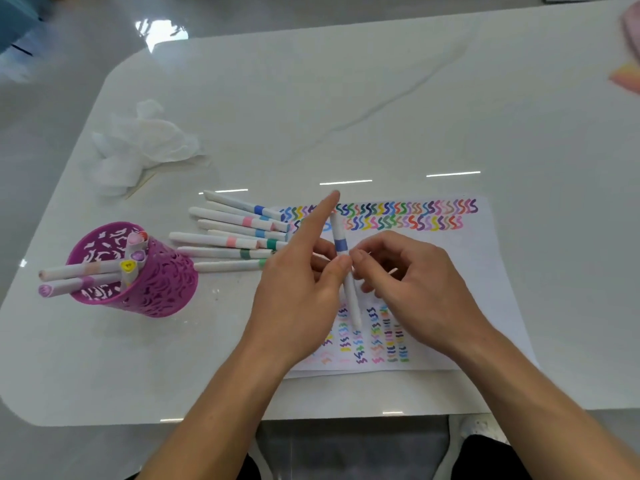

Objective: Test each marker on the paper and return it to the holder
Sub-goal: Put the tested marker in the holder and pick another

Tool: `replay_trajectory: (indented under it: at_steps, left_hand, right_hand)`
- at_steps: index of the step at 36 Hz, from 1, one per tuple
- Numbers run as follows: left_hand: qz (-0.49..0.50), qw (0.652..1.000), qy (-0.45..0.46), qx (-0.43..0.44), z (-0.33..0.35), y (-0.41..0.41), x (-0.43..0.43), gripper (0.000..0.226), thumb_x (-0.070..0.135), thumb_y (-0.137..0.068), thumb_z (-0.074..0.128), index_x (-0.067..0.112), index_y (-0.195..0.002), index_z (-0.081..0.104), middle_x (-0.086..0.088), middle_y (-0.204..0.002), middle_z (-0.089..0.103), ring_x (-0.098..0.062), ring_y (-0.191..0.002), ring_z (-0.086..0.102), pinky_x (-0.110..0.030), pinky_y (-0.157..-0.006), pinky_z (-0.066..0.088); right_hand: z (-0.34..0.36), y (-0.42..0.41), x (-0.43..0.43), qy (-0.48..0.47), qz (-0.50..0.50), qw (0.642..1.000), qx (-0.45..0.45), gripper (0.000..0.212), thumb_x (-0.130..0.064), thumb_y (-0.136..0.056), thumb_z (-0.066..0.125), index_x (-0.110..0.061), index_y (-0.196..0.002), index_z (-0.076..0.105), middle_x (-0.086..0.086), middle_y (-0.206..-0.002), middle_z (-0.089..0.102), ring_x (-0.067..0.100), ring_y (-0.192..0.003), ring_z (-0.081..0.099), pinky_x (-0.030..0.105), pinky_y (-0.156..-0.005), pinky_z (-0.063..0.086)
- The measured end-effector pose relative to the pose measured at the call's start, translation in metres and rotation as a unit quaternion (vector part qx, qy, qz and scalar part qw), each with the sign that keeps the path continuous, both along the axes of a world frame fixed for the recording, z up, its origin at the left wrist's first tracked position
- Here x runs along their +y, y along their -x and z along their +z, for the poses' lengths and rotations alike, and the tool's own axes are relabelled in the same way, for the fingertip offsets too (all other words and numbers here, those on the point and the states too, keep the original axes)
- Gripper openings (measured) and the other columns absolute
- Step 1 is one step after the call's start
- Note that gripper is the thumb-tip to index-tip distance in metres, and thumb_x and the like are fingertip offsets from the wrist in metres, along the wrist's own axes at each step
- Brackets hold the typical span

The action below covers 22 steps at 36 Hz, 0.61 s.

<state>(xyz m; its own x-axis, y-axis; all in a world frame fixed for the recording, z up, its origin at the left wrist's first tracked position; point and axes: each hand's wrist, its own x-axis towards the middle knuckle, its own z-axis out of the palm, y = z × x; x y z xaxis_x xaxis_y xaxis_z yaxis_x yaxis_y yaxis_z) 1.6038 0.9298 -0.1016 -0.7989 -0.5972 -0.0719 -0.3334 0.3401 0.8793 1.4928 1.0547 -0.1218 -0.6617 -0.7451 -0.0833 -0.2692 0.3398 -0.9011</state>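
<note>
Blue-banded marker (pixel 341 244) is pinched above the paper (pixel 485 271) by left hand (pixel 298 289), index extended, and by right hand (pixel 422 282). Its middle is hidden by fingers, and the tip is blurred. Holder (pixel 162 282) is set near the counter's left edge.

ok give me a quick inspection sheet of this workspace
surface: glossy white table, light reflections on it
job's things: blue-banded marker held over the paper, which is covered in coloured squiggles; loose markers lie at the paper's left edge; purple holder has several markers in it
clutter: crumpled tissue with a thin wooden stick beside it
hands: left hand pinches the marker, index finger straight; right hand grips it too
cables: nothing seen
surroundings: pink object at the table's far right; teal object beyond the far left corner, blurred
</note>
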Motion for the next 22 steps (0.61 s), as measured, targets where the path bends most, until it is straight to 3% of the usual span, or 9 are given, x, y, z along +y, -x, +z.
replay_trajectory:
  at_steps: [4, 8, 12, 16, 22]
  left_hand:
    - [0.012, 0.998, -0.05, 0.02, -0.002, 0.009, 0.004, 0.052, 0.016, -0.094, 0.068, 0.044, -0.135, 0.052, 0.012, -0.085, 0.071, -0.006, -0.076, 0.073, -0.021, -0.071, 0.059]
    - [0.024, 0.996, -0.079, 0.035, -0.003, 0.016, 0.011, 0.031, 0.016, -0.094, 0.068, 0.032, -0.119, 0.056, 0.007, -0.079, 0.075, -0.006, -0.069, 0.073, -0.02, -0.066, 0.058]
    - [0.023, 0.997, -0.066, 0.03, -0.004, 0.024, 0.016, 0.02, 0.022, -0.094, 0.069, 0.03, -0.106, 0.056, 0.006, -0.076, 0.075, -0.005, -0.067, 0.073, -0.018, -0.062, 0.055]
    - [0.025, 0.997, -0.072, 0.023, -0.005, 0.032, 0.02, 0.012, 0.026, -0.093, 0.071, 0.029, -0.098, 0.061, 0.006, -0.079, 0.074, -0.008, -0.069, 0.072, -0.029, -0.067, 0.06]
    - [0.002, 0.998, -0.062, -0.001, -0.008, 0.041, 0.025, 0.007, 0.027, -0.098, 0.063, 0.03, -0.091, 0.063, 0.009, -0.079, 0.072, -0.006, -0.067, 0.071, -0.037, -0.071, 0.061]
  right_hand:
    - [0.002, 0.004, 0.009, 0.001, 0.018, 1.0, 0.003, 0.012, -0.03, -0.1, 0.063, -0.033, -0.105, 0.073, -0.019, -0.088, 0.075, 0.0, -0.087, 0.073, 0.016, -0.076, 0.056]
    - [0.004, 0.009, 0.017, 0.004, 0.026, 1.0, -0.015, 0.018, -0.028, -0.097, 0.066, -0.035, -0.112, 0.07, -0.015, -0.087, 0.077, 0.004, -0.084, 0.075, 0.021, -0.077, 0.058]
    - [0.005, 0.013, 0.023, -0.013, 0.025, 0.999, 0.025, 0.019, -0.035, -0.096, 0.072, -0.035, -0.115, 0.067, -0.014, -0.085, 0.075, 0.004, -0.08, 0.073, 0.021, -0.072, 0.057]
    - [0.004, 0.02, 0.03, -0.035, 0.005, 0.996, 0.078, 0.018, -0.044, -0.094, 0.072, -0.033, -0.109, 0.07, -0.014, -0.076, 0.069, 0.006, -0.077, 0.067, 0.015, -0.065, 0.049]
    - [0.005, 0.031, 0.04, -0.078, 0.007, 0.987, 0.138, 0.021, -0.045, -0.097, 0.066, -0.028, -0.104, 0.074, -0.013, -0.088, 0.072, 0.008, -0.081, 0.066, 0.029, -0.072, 0.053]
